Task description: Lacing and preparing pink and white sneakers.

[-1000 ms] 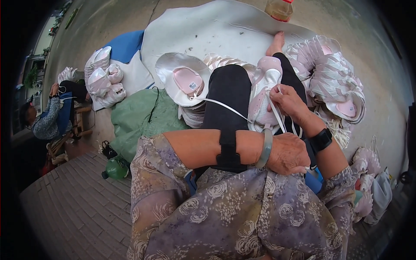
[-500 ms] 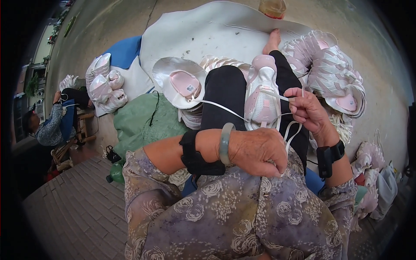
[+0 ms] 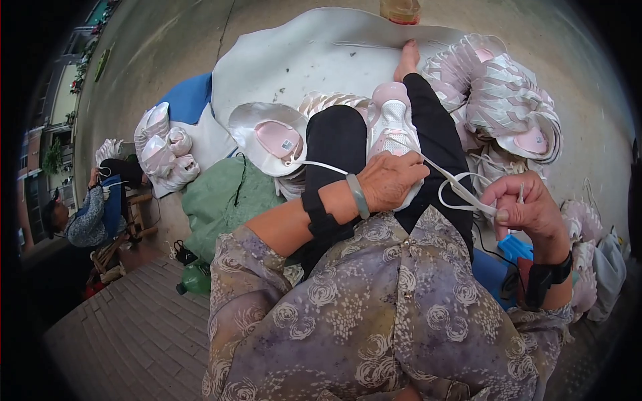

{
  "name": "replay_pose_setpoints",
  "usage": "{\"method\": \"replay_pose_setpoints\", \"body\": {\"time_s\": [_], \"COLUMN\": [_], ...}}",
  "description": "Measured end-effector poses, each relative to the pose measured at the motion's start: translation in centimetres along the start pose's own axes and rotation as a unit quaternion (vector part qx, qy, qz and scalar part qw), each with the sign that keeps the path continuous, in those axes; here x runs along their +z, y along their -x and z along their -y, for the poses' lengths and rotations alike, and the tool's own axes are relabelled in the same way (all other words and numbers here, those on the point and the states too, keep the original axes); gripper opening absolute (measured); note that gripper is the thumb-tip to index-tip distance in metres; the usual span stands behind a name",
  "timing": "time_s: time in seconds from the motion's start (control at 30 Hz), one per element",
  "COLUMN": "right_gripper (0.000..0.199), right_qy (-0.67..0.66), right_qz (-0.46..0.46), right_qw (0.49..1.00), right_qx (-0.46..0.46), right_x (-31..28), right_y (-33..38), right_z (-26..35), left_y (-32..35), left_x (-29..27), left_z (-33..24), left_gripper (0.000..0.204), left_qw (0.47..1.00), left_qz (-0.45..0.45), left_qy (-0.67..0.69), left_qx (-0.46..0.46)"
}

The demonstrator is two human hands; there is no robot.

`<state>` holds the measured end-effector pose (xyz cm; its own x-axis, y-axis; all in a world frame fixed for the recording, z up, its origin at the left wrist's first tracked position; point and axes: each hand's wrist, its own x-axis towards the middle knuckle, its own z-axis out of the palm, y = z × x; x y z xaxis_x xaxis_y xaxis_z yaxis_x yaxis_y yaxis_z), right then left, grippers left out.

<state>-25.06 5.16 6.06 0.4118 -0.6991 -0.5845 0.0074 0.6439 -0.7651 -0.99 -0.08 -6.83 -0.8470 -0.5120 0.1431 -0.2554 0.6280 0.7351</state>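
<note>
A white and pale pink shoe upper (image 3: 390, 115) lies over my lap between my black-trousered thighs. My left hand (image 3: 393, 180), with a jade-coloured bangle at the wrist, is closed over its near part; the fingertips are partly hidden. Out to the right, my right hand (image 3: 525, 206) pinches a flat white shoelace (image 3: 460, 190) between thumb and fingers. That lace runs from the upper beside my left hand, loops, and ends in the pinch. Another white lace crosses my left thigh to a second, opened pink-lined upper (image 3: 277, 139).
Stacked, laced uppers (image 3: 505, 93) stand at the right. A green sack (image 3: 224, 200) and bundled uppers (image 3: 160, 144) lie at the left. Ahead spreads a pale sheet (image 3: 314, 50). Another person (image 3: 93, 214) sits far left. Something bright blue (image 3: 515, 248) is below my right hand.
My right hand has moved right and down, drawing the lace out from the upper. My left hand has moved up onto the upper from nearer my body.
</note>
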Motion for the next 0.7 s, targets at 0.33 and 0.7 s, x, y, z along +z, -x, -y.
{"method": "replay_pose_setpoints", "body": {"time_s": [0.33, 0.7], "right_gripper": [0.022, 0.020], "right_qy": [-0.055, -0.033], "right_qz": [0.083, 0.024], "right_qw": [0.995, 0.999], "right_qx": [-0.014, -0.007], "right_x": [2.5, 1.8], "right_y": [1.7, 2.6], "right_z": [-1.0, -0.9], "left_y": [-2.3, -2.0], "left_x": [3.4, 3.1], "left_z": [0.1, 1.1], "left_gripper": [0.026, 0.007], "left_qw": [0.979, 0.993], "left_qz": [-0.128, 0.051], "left_qy": [-0.153, -0.107], "left_qx": [-0.049, -0.023]}}
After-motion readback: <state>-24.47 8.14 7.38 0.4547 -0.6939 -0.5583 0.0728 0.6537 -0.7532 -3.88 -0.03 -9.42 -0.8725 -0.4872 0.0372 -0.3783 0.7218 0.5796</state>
